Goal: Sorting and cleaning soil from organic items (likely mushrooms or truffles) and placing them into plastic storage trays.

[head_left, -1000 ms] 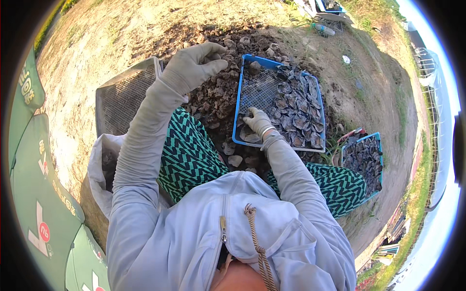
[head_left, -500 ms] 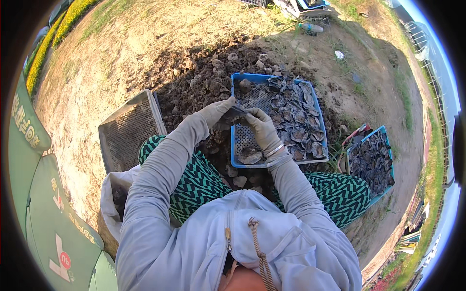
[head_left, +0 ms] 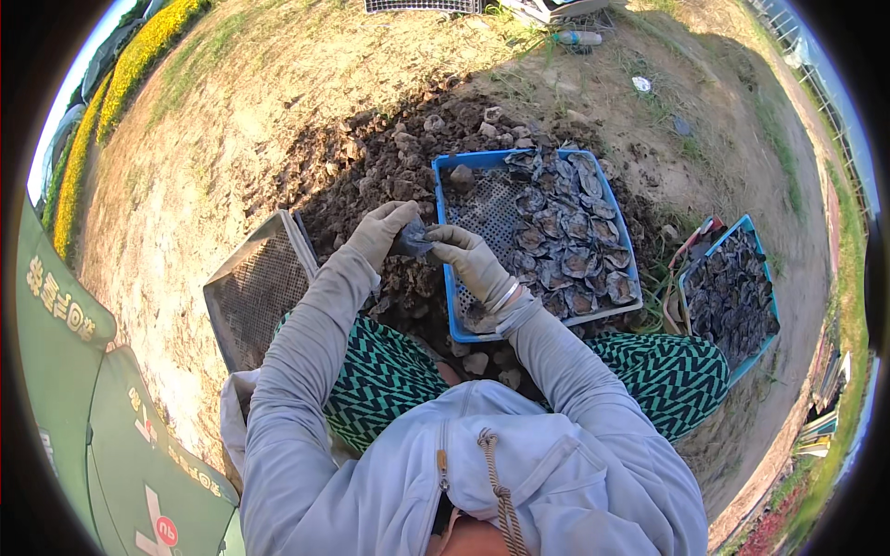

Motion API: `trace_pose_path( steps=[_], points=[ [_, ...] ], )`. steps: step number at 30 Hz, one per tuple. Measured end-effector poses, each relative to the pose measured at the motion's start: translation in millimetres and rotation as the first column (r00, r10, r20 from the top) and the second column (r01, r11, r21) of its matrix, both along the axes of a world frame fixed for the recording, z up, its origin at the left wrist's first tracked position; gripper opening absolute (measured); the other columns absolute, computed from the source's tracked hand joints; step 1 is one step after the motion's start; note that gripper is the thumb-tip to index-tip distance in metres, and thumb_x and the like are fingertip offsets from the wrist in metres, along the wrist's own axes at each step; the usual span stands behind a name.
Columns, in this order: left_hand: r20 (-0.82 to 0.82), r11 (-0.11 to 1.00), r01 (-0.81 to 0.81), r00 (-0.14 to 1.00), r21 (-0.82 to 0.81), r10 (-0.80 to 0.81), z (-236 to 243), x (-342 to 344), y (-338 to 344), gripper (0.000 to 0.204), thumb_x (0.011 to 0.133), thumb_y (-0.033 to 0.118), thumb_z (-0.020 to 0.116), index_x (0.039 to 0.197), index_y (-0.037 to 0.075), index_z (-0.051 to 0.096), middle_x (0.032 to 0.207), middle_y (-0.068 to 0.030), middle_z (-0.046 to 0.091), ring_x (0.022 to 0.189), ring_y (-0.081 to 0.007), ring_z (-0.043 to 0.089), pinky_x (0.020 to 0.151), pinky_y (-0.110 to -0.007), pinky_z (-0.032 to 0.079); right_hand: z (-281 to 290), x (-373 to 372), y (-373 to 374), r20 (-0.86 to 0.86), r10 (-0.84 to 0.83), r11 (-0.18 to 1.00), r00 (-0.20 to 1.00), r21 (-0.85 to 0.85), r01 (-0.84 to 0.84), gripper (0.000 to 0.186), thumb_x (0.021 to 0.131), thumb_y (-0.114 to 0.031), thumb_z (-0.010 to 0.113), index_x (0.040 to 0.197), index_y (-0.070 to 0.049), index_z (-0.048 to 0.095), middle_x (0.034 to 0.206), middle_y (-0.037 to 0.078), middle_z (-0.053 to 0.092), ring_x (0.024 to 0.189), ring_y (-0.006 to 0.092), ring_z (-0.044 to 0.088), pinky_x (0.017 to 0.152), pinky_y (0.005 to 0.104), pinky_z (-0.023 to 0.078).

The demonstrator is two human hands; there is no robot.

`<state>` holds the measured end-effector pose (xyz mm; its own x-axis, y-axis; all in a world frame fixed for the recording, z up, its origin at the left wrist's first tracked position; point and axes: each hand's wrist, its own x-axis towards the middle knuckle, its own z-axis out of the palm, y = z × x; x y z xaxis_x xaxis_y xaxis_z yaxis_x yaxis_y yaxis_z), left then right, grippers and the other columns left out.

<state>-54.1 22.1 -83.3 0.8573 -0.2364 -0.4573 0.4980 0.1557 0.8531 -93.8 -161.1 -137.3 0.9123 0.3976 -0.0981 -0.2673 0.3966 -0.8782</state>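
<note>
Both my hands wear pale gloves and meet over the soil, just left of the blue crate. Between them is a small dark plastic bag (head_left: pixel 413 242); whether there is soil in it I cannot make out. My left hand (head_left: pixel 380 232) grips the bag from the left. The fingertips of my right hand (head_left: pixel 471 260) pinch its right edge. Beside my right hand stands the blue crate (head_left: pixel 482 206) with a perforated bottom. Several soil-filled dark plastic bags (head_left: pixel 567 232) are packed on its right side, and a clod (head_left: pixel 461 176) lies in its far left corner.
Loose, lumpy soil (head_left: pixel 348 167) is heaped beyond and left of the crate. A grey mesh crate (head_left: pixel 260 287) leans at the left. Another blue crate (head_left: pixel 766 255) full of dark bags sits at the right. A plastic bottle (head_left: pixel 579 38) lies far off.
My hands have moved slightly left and down with the bag, away from over the crate. The whole view has shifted a little.
</note>
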Motion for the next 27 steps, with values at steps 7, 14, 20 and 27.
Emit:
trace_pose_path(
  steps=[7,14,20,27],
  points=[
    [0.342,0.933,-0.342,0.895,0.111,0.288,-10.2,68.7,56.6,0.014,0.084,0.010,0.060,0.094,0.003,0.066,0.083,-0.0021,0.064,0.071,-0.0090,0.058,0.065,-0.023,0.049,-15.8,19.7,12.5,-0.156,-0.113,0.992,0.981,-0.067,0.104,0.015,0.089,-0.012,0.059,0.103,-0.005,0.062,0.095,0.003,0.064,0.083,0.0121,0.062,0.074,0.0266,0.051],
    [0.482,0.946,-0.267,0.863,0.181,0.151,-12.9,70.6,58.0,0.019,0.088,0.010,0.056,0.104,0.004,0.064,0.089,-0.0025,0.064,0.079,-0.0081,0.057,0.072,-0.022,0.048,-11.3,20.5,29.0,-0.251,-0.117,0.992,0.961,-0.070,0.102,0.036,0.090,-0.020,0.060,0.123,-0.006,0.050,0.110,0.003,0.057,0.089,0.0125,0.059,0.072,0.0273,0.051],
    [0.392,0.958,-0.031,0.916,0.286,-0.088,-16.3,49.5,15.2,0.028,0.092,0.015,0.056,0.117,0.002,0.057,0.101,-0.0045,0.062,0.089,-0.0108,0.058,0.078,-0.024,0.048,6.9,42.1,63.2,-0.237,-0.212,0.967,0.948,0.086,0.238,0.044,0.091,-0.017,0.058,0.130,-0.006,0.043,0.116,0.005,0.055,0.097,0.0170,0.060,0.080,0.0298,0.053],
    [0.223,0.974,0.057,0.969,0.218,-0.107,-1.5,47.2,36.3,0.018,0.084,0.001,0.062,0.102,-0.001,0.061,0.092,-0.0038,0.065,0.082,-0.0107,0.061,0.074,-0.024,0.051,20.0,47.4,65.3,-0.215,-0.150,0.972,0.965,0.148,0.184,0.049,0.090,-0.011,0.059,0.134,-0.004,0.039,0.117,0.007,0.056,0.099,0.0152,0.060,0.080,0.0272,0.053]
  ],
)
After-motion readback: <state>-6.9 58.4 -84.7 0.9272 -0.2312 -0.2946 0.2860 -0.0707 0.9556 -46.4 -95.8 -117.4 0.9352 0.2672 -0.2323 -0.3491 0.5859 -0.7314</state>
